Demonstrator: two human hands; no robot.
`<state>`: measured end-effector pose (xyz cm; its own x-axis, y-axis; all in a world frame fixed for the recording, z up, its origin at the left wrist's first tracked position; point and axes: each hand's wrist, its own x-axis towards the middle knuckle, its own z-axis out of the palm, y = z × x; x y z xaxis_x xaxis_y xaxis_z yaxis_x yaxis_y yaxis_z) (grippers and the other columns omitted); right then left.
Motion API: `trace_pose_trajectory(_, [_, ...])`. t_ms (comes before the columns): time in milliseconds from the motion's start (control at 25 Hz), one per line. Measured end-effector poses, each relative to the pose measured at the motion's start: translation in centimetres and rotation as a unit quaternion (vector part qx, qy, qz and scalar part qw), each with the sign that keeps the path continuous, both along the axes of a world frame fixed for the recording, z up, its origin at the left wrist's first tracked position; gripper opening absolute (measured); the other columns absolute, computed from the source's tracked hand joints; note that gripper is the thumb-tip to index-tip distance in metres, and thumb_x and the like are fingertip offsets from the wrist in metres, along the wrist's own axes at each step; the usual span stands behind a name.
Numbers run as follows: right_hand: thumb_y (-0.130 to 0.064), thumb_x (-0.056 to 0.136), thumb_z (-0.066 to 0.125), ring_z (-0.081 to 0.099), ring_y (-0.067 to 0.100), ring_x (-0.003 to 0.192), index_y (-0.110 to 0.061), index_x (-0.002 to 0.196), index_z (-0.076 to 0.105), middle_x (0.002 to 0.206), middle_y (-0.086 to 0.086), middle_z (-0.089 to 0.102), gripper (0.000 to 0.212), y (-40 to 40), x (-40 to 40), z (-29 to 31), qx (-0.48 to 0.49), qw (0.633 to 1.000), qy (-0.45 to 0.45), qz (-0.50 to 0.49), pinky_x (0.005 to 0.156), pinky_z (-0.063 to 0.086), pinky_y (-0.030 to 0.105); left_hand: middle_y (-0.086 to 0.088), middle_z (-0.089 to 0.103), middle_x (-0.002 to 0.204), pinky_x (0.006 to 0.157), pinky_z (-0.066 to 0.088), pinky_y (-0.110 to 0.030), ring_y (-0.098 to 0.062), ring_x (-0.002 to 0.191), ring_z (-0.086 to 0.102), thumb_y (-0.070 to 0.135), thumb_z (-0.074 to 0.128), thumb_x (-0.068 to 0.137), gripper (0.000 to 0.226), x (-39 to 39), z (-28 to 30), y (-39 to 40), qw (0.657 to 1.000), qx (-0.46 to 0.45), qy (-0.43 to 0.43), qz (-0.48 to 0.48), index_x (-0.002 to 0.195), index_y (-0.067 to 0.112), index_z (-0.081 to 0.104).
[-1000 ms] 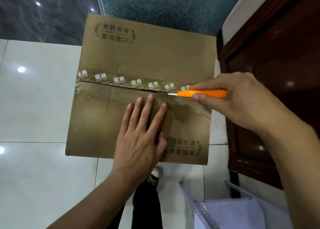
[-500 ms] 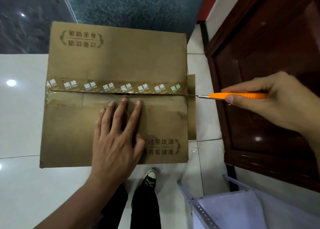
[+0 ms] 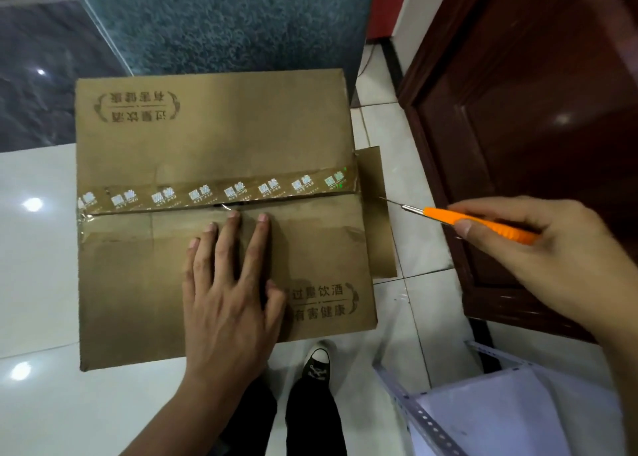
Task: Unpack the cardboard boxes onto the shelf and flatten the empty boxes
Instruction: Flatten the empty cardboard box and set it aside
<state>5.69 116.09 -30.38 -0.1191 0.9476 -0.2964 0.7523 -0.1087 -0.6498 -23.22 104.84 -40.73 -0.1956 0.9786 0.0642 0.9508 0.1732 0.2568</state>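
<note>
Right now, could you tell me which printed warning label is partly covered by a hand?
The near-right label; the left hand's thumb overlaps it. The far-left label is uncovered.

The setting looks like an indoor entrance or storeroom corner of a shop or office, though which one cannot be told. Glossy white floor tiles (image 3: 41, 283) reflect ceiling lights, a teal mat (image 3: 224, 20) lies against dark polished stone, and a varnished dark wooden door (image 3: 535, 110) stands at the right. A perforated metal shelf frame (image 3: 421, 417) and a taped cardboard box (image 3: 207, 138) printed with a liquor health warning suggest stock handling.
</note>
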Motion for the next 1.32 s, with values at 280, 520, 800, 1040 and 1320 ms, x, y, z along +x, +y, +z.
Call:
trace_pose_trajectory(280, [-0.039, 0.102, 0.049, 0.056, 0.004, 0.053, -0.040, 0.110, 0.070, 0.086, -0.010, 0.071, 0.023, -3.6, -4.7, -4.2, -0.020, 0.981, 0.150, -0.120, 0.051, 0.040, 0.022, -0.019, 0.033, 0.157, 0.122, 0.016, -0.054, -0.042, 0.144, 0.028, 0.028, 0.053, 0.087, 0.065, 1.2, 0.1, 0.8, 0.999, 0.020, -0.010, 0.039, 0.150, 0.014, 0.043])
trace_pose_trajectory(520, [-0.045, 0.103, 0.042, 0.056, 0.001, 0.061, -0.035, 0.120, 0.068, 0.090, -0.013, 0.068, 0.032, -4.1, -6.4, -5.7, -0.023, 0.980, 0.141, -0.140, 0.062, 0.044, 0.022, -0.019, 0.033, 0.157, 0.122, 0.015, -0.055, -0.043, 0.144, 0.028, 0.027, 0.051, 0.086, 0.065, 1.6, -0.2, 0.9, 0.999, 0.026, -0.010, 0.047, 0.149, 0.013, 0.044])
trace_pose_trajectory(800, [-0.048, 0.103, 0.044, 0.060, 0.006, 0.063, -0.043, 0.100, 0.068, 0.080, -0.014, 0.068, 0.025, -3.4, -5.9, -5.4, 0.006, 0.989, 0.092, -0.118, 0.055, 0.043, 0.020, -0.019, 0.032, 0.157, 0.123, 0.013, -0.054, -0.043, 0.145, 0.026, 0.030, 0.048, 0.087, 0.065, 1.7, -0.4, 1.1, 0.999, 0.018, 0.010, 0.050, 0.150, 0.014, 0.042])
trace_pose_trajectory(1040, [-0.049, 0.101, 0.044, 0.060, 0.002, 0.065, -0.043, 0.105, 0.069, 0.079, -0.027, 0.066, 0.026, -4.6, -5.1, -5.4, -0.019, 0.988, 0.103, -0.114, 0.059, 0.044, 0.022, -0.020, 0.032, 0.157, 0.122, 0.013, -0.056, -0.042, 0.146, 0.025, 0.028, 0.049, 0.087, 0.065, 1.8, -0.5, 1.0, 0.998, 0.013, 0.013, 0.052, 0.150, 0.014, 0.042])
trace_pose_trajectory(1320, [-0.050, 0.098, 0.045, 0.060, 0.001, 0.065, -0.045, 0.096, 0.068, 0.080, -0.026, 0.066, 0.024, -6.6, -4.1, -5.5, -0.028, 0.986, 0.111, -0.122, 0.052, 0.042, 0.013, -0.020, 0.031, 0.157, 0.122, 0.013, -0.057, -0.042, 0.146, 0.024, 0.032, 0.047, 0.087, 0.065, 1.8, -0.7, 1.0, 0.999, 0.014, 0.007, 0.047, 0.150, 0.014, 0.041])
